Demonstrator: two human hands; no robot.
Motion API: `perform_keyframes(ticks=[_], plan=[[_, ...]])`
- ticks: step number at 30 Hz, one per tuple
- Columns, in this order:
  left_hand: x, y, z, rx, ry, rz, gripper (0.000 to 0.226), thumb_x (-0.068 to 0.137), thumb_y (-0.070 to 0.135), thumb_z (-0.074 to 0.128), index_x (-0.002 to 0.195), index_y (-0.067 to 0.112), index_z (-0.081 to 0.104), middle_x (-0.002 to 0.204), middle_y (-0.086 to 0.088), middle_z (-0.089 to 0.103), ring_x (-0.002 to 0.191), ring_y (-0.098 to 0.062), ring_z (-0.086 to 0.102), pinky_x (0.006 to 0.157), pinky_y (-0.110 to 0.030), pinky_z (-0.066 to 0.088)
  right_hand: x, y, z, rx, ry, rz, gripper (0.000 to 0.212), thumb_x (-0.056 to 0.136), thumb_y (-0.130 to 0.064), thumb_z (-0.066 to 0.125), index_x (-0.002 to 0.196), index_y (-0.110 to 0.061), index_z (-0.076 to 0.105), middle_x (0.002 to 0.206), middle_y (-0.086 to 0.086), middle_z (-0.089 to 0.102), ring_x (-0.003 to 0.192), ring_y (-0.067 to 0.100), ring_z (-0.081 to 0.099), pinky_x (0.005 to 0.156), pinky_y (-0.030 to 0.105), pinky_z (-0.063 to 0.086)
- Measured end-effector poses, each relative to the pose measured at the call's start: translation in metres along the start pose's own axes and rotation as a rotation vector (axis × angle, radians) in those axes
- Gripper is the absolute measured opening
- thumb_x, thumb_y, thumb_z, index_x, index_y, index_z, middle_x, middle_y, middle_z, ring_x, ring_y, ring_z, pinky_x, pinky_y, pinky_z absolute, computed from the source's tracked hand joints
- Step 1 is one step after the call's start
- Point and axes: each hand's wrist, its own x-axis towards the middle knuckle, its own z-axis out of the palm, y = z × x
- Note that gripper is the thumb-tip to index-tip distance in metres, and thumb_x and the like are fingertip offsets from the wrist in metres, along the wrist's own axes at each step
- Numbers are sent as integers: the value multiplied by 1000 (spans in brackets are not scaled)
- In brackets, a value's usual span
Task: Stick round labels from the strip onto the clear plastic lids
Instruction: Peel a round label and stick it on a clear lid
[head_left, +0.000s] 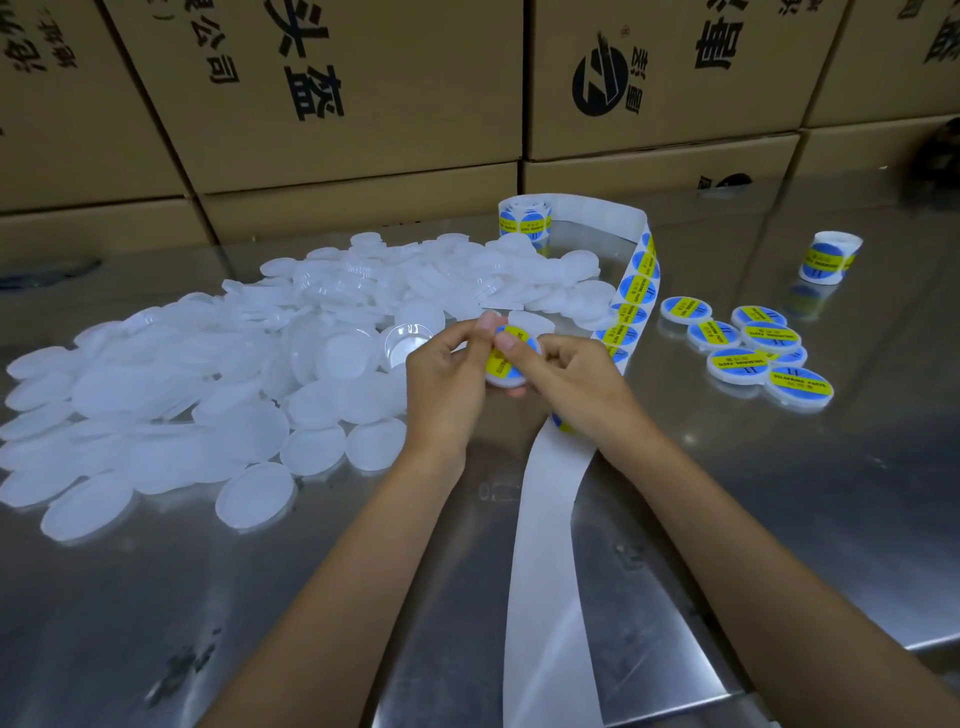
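My left hand (447, 374) grips a clear plastic lid (506, 378) by its edge, above the metal table (779, 493). A round blue and yellow label (511, 347) lies on that lid, and my right hand (566, 379) presses it down with thumb and curled fingers. The label strip (631, 291) runs from a roll (522, 218) at the back, past my right hand, and its bare white backing (550, 519) trails toward me. A big heap of unlabelled lids (234, 364) covers the left of the table. Several labelled lids (748, 345) lie to the right.
A second small roll of labels (829, 257) stands at the far right. Stacked cardboard boxes (337, 104) with black print form a wall along the table's back edge. The table's front right corner (924, 644) drops off near my right forearm.
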Motion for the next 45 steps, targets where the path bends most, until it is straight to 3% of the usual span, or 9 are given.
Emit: perform_keyframes(ticks=[4,7,12,14,17,26,34,39,45], plan=[[-2,3,4,-47,-197,-61,30,98,7,61,128,7,66,110,-7,76,92,-23,75,78,-28,61,4,0,-10,59,249,4,46,87,-44,71,69,-6,54,59,4,45,55,9,38,56,23,34],[-4,3,4,-83,-247,-66,36,92,-6,65,126,4,63,114,-16,73,102,-29,73,79,-26,60,4,0,-11,74,267,-48,47,91,-38,68,80,5,55,70,23,55,63,16,46,63,32,40],[-1,3,-3,-234,-178,-169,23,92,-3,66,114,-1,59,111,-25,72,98,-28,75,89,-33,60,3,1,-8,75,174,-72,42,104,-40,45,84,-5,60,64,-8,55,60,4,48,63,23,42],[0,2,-3,-332,-186,-191,18,94,-2,63,112,-3,58,113,-25,71,100,-28,74,89,-31,60,2,3,-5,17,124,-89,31,102,-43,47,89,-18,61,63,-17,56,59,-2,51,61,14,39],[1,1,-3,-432,-194,-210,11,97,-2,59,107,-1,58,113,-25,72,104,-27,73,86,-27,59,-1,5,-1,-168,92,-112,28,94,-53,55,80,-29,54,62,-17,51,57,2,46,60,22,39],[0,2,2,-428,-254,-254,38,97,22,66,118,-10,64,113,-18,74,105,-24,73,86,-28,59,0,8,-4,-276,200,-203,41,105,-41,39,68,-24,35,54,-15,45,55,8,41,58,30,32],[4,5,-3,-170,-177,-255,55,85,57,68,106,7,74,95,-11,78,84,-22,77,71,-28,61,-8,2,-3,-404,68,-276,41,106,-35,37,91,1,53,75,10,60,76,30,55,74,51,47],[2,0,-2,-84,-147,-130,45,95,34,68,109,-9,64,76,-10,74,64,-22,73,62,-26,58,-6,3,-6,-376,59,-218,43,106,-34,38,85,0,52,66,5,51,68,24,48,72,52,45],[-1,2,-2,-98,-263,-58,29,100,8,59,128,15,64,80,-12,76,61,-24,73,60,-28,59,-3,8,-6,-304,77,-128,57,97,-63,34,77,-16,60,58,-4,53,63,16,52,68,41,45]])
